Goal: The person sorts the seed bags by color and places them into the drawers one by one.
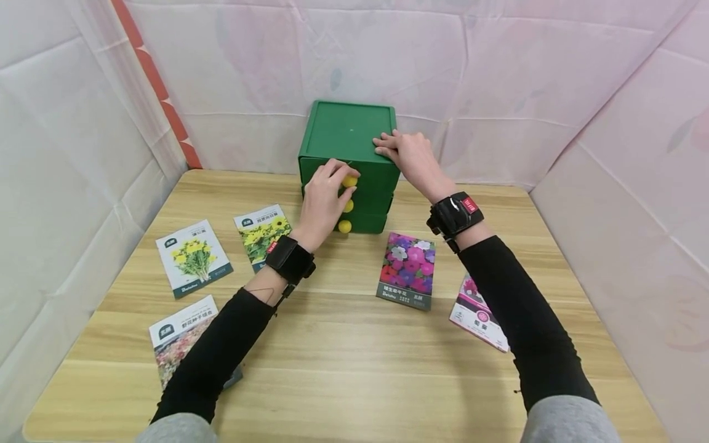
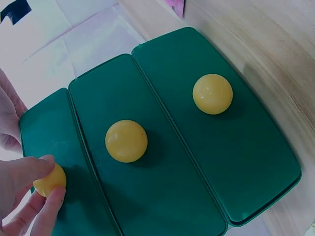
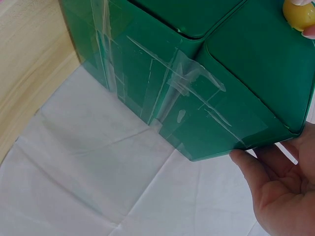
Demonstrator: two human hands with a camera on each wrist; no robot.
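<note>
Top yellow knob (image 2: 49, 179) is pinched by left hand (image 1: 324, 194); right hand (image 1: 407, 154) lies flat on green drawer box (image 1: 346, 132) at counter (image 1: 343, 369) 12 o'clock. Best pulled straight out, box braced. "Betahu" faintly read on seed packet (image 1: 407, 271); Chinese text unreadable.

A light wooden worktop (image 1: 343, 344) with a plank grain carries everything. At its far edge, against the draped backdrop, stands a green drawer box (image 1: 348, 147) with three yellow knobs down its front. Five seed packets lie flat on the wood: a yellow-flower packet (image 1: 193, 258), a sunflower packet (image 1: 261, 235) beside it, a wildflower packet (image 1: 180, 335) near the front left, a pink-and-purple flower packet (image 1: 407, 271) right of centre, and a pink packet (image 1: 477, 314) partly under the right sleeve.
</note>
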